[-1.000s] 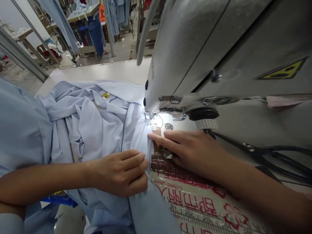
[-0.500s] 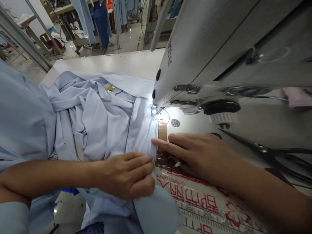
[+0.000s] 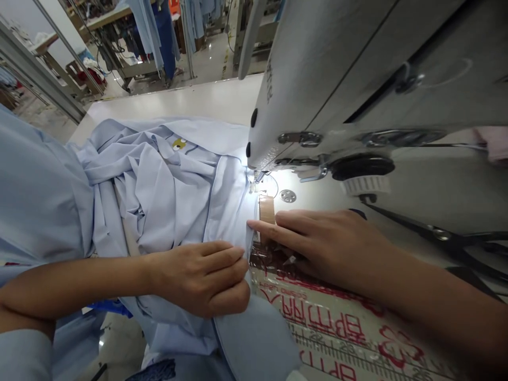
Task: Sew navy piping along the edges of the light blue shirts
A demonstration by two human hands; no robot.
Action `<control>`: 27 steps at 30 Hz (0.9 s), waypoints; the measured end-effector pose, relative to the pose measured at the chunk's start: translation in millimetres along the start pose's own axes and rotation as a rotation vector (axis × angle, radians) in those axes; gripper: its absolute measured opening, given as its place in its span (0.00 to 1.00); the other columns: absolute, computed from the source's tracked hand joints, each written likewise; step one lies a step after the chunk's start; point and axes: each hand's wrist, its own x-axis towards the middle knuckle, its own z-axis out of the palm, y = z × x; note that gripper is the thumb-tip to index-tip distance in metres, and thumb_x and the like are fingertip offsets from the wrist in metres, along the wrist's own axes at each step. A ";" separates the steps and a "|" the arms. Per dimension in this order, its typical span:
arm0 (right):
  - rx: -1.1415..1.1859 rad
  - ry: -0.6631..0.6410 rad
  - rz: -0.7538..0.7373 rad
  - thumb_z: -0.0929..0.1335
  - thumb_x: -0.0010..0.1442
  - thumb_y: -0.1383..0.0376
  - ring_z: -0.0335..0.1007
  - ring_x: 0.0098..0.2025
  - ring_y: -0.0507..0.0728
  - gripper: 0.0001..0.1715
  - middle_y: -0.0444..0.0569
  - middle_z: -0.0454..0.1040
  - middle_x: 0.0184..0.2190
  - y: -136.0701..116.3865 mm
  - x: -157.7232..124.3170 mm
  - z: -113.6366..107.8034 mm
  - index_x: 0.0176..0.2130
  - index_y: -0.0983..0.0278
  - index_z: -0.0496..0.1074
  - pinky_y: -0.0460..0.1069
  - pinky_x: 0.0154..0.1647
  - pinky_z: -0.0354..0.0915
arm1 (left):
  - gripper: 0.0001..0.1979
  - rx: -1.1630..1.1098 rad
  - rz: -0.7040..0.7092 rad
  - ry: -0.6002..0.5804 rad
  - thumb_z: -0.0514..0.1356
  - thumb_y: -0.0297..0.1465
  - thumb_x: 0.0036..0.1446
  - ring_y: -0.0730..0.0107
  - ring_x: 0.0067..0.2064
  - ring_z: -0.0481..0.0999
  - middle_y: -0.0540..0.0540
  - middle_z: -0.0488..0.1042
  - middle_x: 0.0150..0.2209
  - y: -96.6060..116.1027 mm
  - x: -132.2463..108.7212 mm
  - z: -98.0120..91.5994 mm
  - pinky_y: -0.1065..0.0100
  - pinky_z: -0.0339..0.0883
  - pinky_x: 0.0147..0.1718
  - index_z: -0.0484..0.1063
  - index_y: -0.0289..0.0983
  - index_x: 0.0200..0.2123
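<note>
Left grip (image 3: 200, 278) pinches pale-blue cloth (image 3: 161, 188) — smooth, rumpled into soft folds.

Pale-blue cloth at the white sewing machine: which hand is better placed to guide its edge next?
Probably the right hand: its index finger touches the edge of the cloth, nearer the lit needle end of the sewing machine. The left hand, curled on the cloth, sits farther away.

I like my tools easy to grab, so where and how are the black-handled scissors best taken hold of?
I'd take the scissors by the black handles, the right hand coming from the right side. The narrow blades point left and away, while the handles open toward the picture's right edge, which cuts them off partly.
</note>
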 end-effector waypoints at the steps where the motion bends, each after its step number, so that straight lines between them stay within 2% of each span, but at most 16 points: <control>1: 0.000 0.004 -0.002 0.57 0.58 0.73 0.61 0.26 0.51 0.22 0.45 0.69 0.27 0.1 -0.1 0.1 0.51 0.62 0.64 0.49 0.23 0.45 | 0.05 0.009 0.007 -0.009 0.55 0.24 0.57 0.66 0.36 0.77 0.42 0.76 0.31 -0.8 -1.0 0.2 0.65 0.75 0.40 0.65 0.32 0.28; 5: 0.007 0.031 -0.011 0.56 0.59 0.73 0.61 0.26 0.51 0.21 0.45 0.69 0.28 -0.1 0.0 0.1 0.50 0.63 0.64 0.49 0.24 0.47 | 0.05 0.019 0.017 -0.042 0.55 0.25 0.57 0.63 0.39 0.77 0.39 0.77 0.34 3.6 -4.6 1.9 0.64 0.75 0.41 0.65 0.32 0.29; 9: 0.022 0.034 -0.029 0.56 0.60 0.73 0.61 0.26 0.52 0.18 0.45 0.70 0.29 0.7 -0.1 -0.4 0.48 0.64 0.64 0.49 0.25 0.49 | 0.05 0.056 -0.063 -0.077 0.55 0.27 0.56 0.57 0.43 0.77 0.35 0.77 0.37 19.6 -2.1 6.1 0.62 0.74 0.42 0.66 0.29 0.30; 12: -0.003 0.010 -0.016 0.56 0.60 0.73 0.61 0.25 0.52 0.19 0.45 0.69 0.27 2.7 0.6 -1.9 0.49 0.64 0.64 0.49 0.24 0.49 | 0.05 0.103 -0.093 -0.083 0.54 0.26 0.57 0.56 0.43 0.77 0.34 0.77 0.37 24.6 2.6 9.8 0.61 0.74 0.44 0.66 0.29 0.31; 16: -0.102 -0.071 0.047 0.56 0.58 0.75 0.61 0.24 0.53 0.23 0.45 0.69 0.27 2.4 4.6 -6.5 0.51 0.63 0.64 0.49 0.23 0.49 | 0.04 0.139 -0.082 -0.110 0.54 0.24 0.57 0.55 0.45 0.76 0.33 0.76 0.39 15.9 6.1 11.4 0.60 0.73 0.46 0.68 0.27 0.34; 19: -0.024 -0.039 -0.023 0.56 0.61 0.72 0.62 0.25 0.52 0.17 0.45 0.68 0.26 -0.2 7.2 -8.8 0.46 0.66 0.66 0.49 0.23 0.49 | 0.06 0.133 -0.066 -0.119 0.54 0.23 0.57 0.53 0.46 0.76 0.32 0.76 0.39 6.7 6.5 11.9 0.59 0.73 0.46 0.69 0.25 0.36; 21: -0.009 -0.031 -0.035 0.55 0.62 0.72 0.62 0.24 0.52 0.17 0.46 0.68 0.25 -0.2 7.3 -8.4 0.45 0.67 0.67 0.49 0.22 0.50 | 0.06 0.135 -0.060 -0.111 0.54 0.23 0.57 0.53 0.46 0.75 0.33 0.76 0.40 0.7 6.9 13.1 0.59 0.73 0.46 0.69 0.25 0.36; 24: -0.074 -0.050 0.017 0.54 0.61 0.73 0.63 0.24 0.53 0.21 0.46 0.70 0.27 3.6 5.6 -5.4 0.49 0.65 0.66 0.49 0.22 0.49 | 0.05 0.153 -0.062 -0.101 0.55 0.23 0.57 0.56 0.45 0.76 0.35 0.76 0.39 -8.2 8.6 15.2 0.61 0.73 0.45 0.69 0.26 0.35; 27: -0.083 -0.090 0.057 0.57 0.55 0.74 0.65 0.24 0.53 0.25 0.46 0.71 0.28 7.9 3.8 -2.9 0.51 0.63 0.65 0.48 0.23 0.50 | 0.04 0.150 -0.049 -0.094 0.54 0.23 0.57 0.60 0.43 0.76 0.38 0.77 0.37 -14.1 10.1 14.9 0.63 0.73 0.44 0.69 0.28 0.33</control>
